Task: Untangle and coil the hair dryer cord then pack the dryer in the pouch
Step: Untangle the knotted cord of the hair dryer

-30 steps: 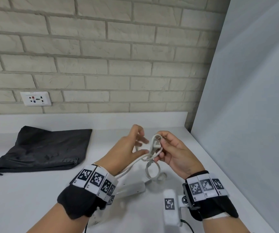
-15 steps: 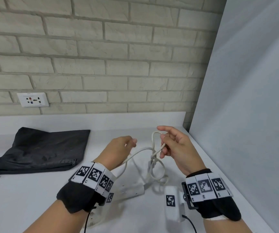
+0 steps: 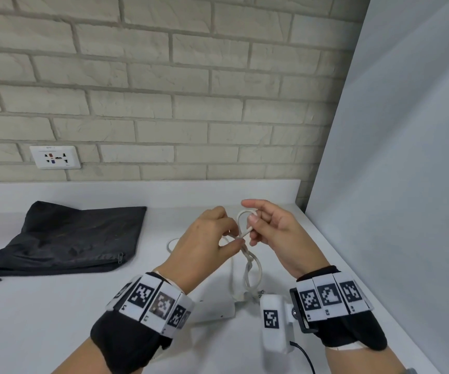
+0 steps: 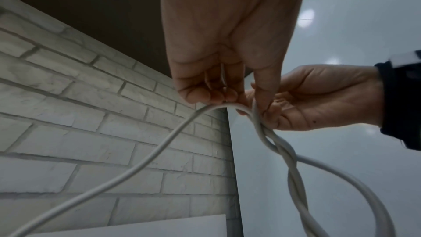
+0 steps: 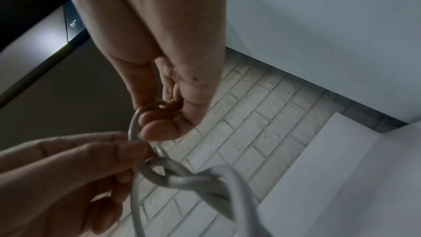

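The white hair dryer cord [image 3: 250, 263] hangs twisted between both hands above the counter. My left hand [image 3: 212, 236] pinches the cord just below a small loop, thumb against fingertips. My right hand [image 3: 269, 230] holds that loop [image 3: 243, 220] with thumb and curled fingers. In the left wrist view the cord [image 4: 280, 147] twists into a braid under the fingers. In the right wrist view the cord loop [image 5: 136, 120] wraps my right fingertips. The white dryer body [image 3: 212, 310] lies on the counter below, mostly hidden by my left wrist. The black pouch [image 3: 66, 238] lies flat at the left.
A white counter [image 3: 42, 319] runs to a brick wall with a socket [image 3: 55, 157]. A grey panel [image 3: 407, 184] closes off the right side. A white wrist camera [image 3: 272, 319] hangs below my right wrist.
My left hand has moved right and closed in on the cord beside my right hand. The cord loop has tightened between them.
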A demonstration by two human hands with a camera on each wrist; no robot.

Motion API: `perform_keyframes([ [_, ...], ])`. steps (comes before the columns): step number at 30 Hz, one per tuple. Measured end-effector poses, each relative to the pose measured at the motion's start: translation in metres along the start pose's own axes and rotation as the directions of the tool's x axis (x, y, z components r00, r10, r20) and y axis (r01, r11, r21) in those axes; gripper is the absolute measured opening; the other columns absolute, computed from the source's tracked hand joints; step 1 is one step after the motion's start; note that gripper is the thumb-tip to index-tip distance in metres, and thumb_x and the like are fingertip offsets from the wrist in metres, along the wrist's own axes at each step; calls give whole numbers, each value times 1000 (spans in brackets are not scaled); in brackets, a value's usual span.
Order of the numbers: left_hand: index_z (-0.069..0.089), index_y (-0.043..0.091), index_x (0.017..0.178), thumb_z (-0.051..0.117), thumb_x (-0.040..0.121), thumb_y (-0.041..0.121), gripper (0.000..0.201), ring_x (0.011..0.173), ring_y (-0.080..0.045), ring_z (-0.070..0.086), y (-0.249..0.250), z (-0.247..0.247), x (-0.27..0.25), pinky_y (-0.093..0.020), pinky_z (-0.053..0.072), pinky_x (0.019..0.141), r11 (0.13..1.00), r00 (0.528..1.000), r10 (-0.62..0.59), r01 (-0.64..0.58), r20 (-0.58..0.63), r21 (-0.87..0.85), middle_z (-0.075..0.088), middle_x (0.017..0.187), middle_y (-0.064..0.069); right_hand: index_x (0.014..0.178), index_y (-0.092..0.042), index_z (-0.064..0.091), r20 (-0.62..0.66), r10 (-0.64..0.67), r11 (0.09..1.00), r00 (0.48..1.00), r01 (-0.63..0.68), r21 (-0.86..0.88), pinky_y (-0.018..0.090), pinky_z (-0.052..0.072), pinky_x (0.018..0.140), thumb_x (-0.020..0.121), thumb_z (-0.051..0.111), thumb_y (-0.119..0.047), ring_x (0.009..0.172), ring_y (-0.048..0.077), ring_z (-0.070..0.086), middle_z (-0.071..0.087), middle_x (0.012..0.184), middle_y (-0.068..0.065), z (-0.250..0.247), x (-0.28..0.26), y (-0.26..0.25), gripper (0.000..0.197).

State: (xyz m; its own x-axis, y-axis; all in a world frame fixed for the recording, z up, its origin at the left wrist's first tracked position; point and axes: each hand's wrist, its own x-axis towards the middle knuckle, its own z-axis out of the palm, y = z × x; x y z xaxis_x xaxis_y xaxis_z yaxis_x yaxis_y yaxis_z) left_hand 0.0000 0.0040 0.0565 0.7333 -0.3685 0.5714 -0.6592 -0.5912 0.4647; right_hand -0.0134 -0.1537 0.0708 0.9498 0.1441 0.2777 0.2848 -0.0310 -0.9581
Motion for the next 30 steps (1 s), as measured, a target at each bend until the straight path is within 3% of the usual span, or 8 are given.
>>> perform_keyframes([
  [3, 65, 8, 76, 61, 84, 19, 15, 64, -2, 44, -4, 2, 3, -12, 33, 62, 997, 999, -45, 44, -9, -58, 44, 71, 9, 123, -23, 44, 25, 21, 998, 999, -19, -67, 23, 49, 63, 85, 59, -7, 69, 12, 55, 52, 78, 1, 0, -3, 4, 44],
  [6, 57, 4, 66, 59, 84, 16, 22, 53, -3, 41, -13, 3, 6, -13, 32, 54, 968, 981, -191, 184, -25, -171, 45, 63, 3, 111, -26, 43, 31, 62, 913, 998, -44, -405, 20, 44, 63, 71, 76, -15, 68, 11, 51, 52, 83, -1, 5, -8, 15, 53],
  [12, 53, -5, 69, 55, 88, 20, 31, 46, -6, 32, -22, 2, 6, -16, 27, 45, 902, 946, -322, 300, -21, -309, 38, 54, 1, 83, -10, 61, -8, -214, 755, 977, 160, -636, 15, 36, 56, 83, 61, -12, 57, 5, 48, 51, 60, -12, 15, -7, 37, 3],
  [17, 50, 0, 75, 50, 90, 18, 23, 60, -12, 39, -32, 2, 6, -14, 32, 52, 880, 912, -405, 371, -61, -297, 44, 68, -1, 81, -8, 64, -160, -343, 841, 926, 226, -492, 16, 43, 57, 88, 54, -14, 55, 9, 54, 55, 56, -7, 14, -8, 45, 13],
  [21, 48, 17, 74, 47, 92, 21, 19, 83, -22, 53, -41, 7, -2, -15, 35, 66, 873, 908, -419, 400, -11, -278, 61, 95, -11, 83, -9, 57, -342, -52, 999, 938, 47, -23, 22, 49, 61, 95, 42, -13, 57, 8, 56, 65, 81, 3, 7, -7, 49, 19],
  [24, 50, 7, 83, 44, 94, 21, 19, 92, -30, 58, -37, 9, -5, -30, 40, 74, 837, 908, -415, 407, 62, -366, 68, 105, -8, 78, -9, 50, -273, 190, 940, 943, -94, 329, 22, 51, 58, 98, 35, -16, 56, 13, 56, 63, 88, 11, 3, -7, 50, 26],
  [27, 51, 18, 85, 43, 94, 22, 13, 101, -22, 54, -31, 6, -3, -30, 39, 85, 863, 935, -348, 349, 73, -366, 62, 107, 0, 79, -9, 49, -209, 274, 915, 939, -187, 358, 23, 51, 58, 98, 34, -17, 56, 14, 56, 63, 88, 12, -2, -6, 48, 26],
  [30, 49, 9, 90, 39, 96, 21, 18, 93, -12, 60, -29, 6, 1, -23, 43, 82, 841, 934, -333, 358, 132, -405, 66, 98, 3, 80, -11, 52, -148, 283, 947, 948, -251, 203, 29, 50, 64, 98, 35, -18, 66, 16, 58, 65, 90, 7, -8, -5, 44, 25],
])
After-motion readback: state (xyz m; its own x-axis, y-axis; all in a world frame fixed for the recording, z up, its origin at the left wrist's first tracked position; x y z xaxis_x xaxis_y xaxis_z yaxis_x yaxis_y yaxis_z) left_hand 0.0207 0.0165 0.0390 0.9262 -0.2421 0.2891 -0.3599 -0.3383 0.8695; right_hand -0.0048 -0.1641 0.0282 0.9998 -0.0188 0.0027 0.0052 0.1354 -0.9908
